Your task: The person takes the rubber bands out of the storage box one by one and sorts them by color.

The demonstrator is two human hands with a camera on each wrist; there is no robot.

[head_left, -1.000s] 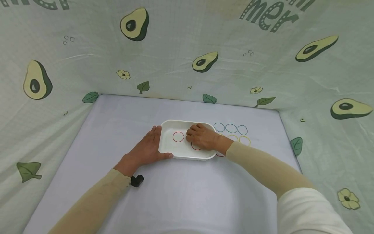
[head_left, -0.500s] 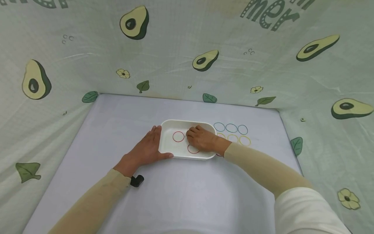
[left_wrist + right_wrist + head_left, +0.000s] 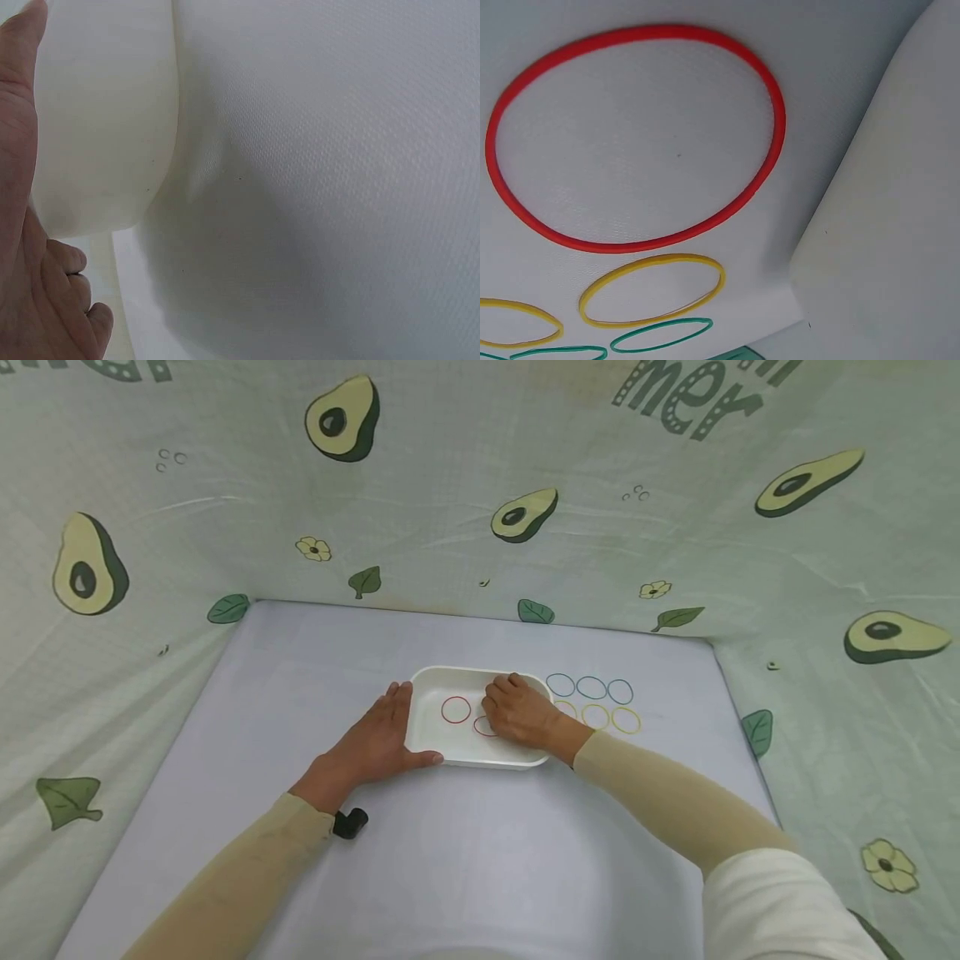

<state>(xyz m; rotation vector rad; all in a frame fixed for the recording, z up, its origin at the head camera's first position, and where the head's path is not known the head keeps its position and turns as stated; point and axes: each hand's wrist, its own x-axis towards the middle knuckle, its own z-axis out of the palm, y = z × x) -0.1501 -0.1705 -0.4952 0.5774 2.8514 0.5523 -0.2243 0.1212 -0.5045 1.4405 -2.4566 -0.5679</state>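
Note:
My left hand [image 3: 375, 735] lies with straight fingers along the left end of a white tray [image 3: 480, 755], its thumb at the front edge. In the left wrist view, the thumb [image 3: 16, 97] rests beside the tray's outer wall [image 3: 105, 142]. My right hand [image 3: 520, 712] reaches inside the tray, fingers curled down at a red rubber band [image 3: 476, 727], which it pinches; the fingertips are hidden beneath the hand. Another red rubber band [image 3: 442, 715] lies round and flat on the tray floor to the left.
Right of the tray, several green rubber bands [image 3: 607, 690] lie in a row behind yellow ones [image 3: 612, 722]. Under the right wrist, a larger-looking red rubber band [image 3: 778, 112] lies on the white table beside the tray wall [image 3: 877, 225]. A cloth printed with avocados [image 3: 525, 516] surrounds the table.
The red rubber band at my right hand has shifted left and slightly back inside the tray. My right hand has moved only slightly; the left hand stays at the tray's left end.

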